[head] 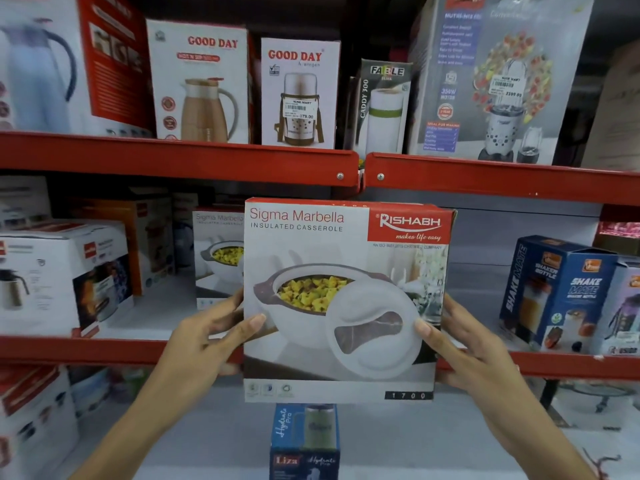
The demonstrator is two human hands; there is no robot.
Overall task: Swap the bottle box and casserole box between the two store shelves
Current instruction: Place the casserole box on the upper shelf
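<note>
Both hands are gripping the casserole box [341,299] by its side edges, probably because it's too wide and flat for one hand. The left hand [204,336] is clamping the left edge and the right hand [467,344] the right, thumbs on the printed front, fingers curling round behind. It's hanging upright in front of the middle shelf [104,351], off any surface. The bottle box [304,441] is sitting just below it on the lower shelf.
</note>
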